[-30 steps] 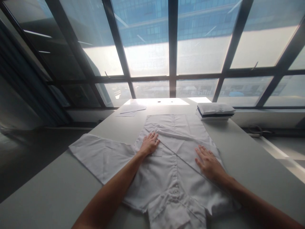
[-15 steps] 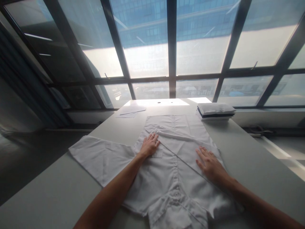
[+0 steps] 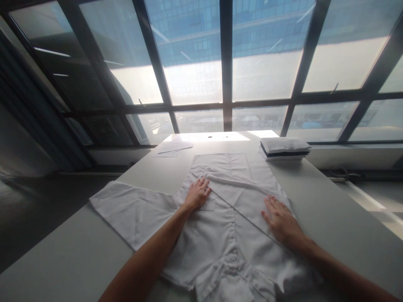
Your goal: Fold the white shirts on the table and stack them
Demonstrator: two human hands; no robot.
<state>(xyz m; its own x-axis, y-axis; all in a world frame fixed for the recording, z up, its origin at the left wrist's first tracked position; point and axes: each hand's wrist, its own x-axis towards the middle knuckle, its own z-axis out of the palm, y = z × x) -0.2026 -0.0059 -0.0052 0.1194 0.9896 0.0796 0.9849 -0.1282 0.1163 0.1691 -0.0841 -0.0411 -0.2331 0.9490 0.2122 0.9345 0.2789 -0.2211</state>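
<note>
A white button-up shirt [image 3: 217, 235] lies spread on the table, its collar toward me and its hem at the far side. One sleeve [image 3: 135, 209] stretches out to the left; the other is folded diagonally across the body. My left hand [image 3: 197, 193] rests open on the cuff end of the folded sleeve, by the chest pocket, which it partly covers. Flat on the right part of the folded sleeve lies my right hand [image 3: 280, 218], fingers outstretched. Neither hand grips anything.
A stack of folded garments [image 3: 285, 147], white and dark, sits at the table's far right. Sheets of paper [image 3: 173, 147] lie at the far left. Beyond the white table [image 3: 333, 226] stand large windows [image 3: 195, 84], with a dark curtain [image 3: 34, 96] on the left.
My right hand has slid slightly to the right over the folded sleeve. My left hand stays in place on the shirt.
</note>
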